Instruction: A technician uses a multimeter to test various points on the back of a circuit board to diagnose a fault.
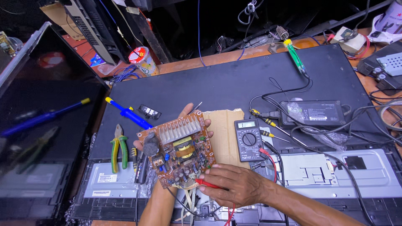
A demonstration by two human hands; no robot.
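Circuit board [178,148] at centre frame, left hand [190,119] beneath, fingers curled round far edge. Right hand [234,184] fingers pinching red probe [208,183] on board's lower corner. Multimeter [248,139] just right on cardboard [224,134]; black probe unseen, reading unclear.

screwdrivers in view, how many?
3 that show clearly. A green one lies at the far edge of the black panel; two small yellow-and-black ones lie right of the multimeter. The cables may hide more.
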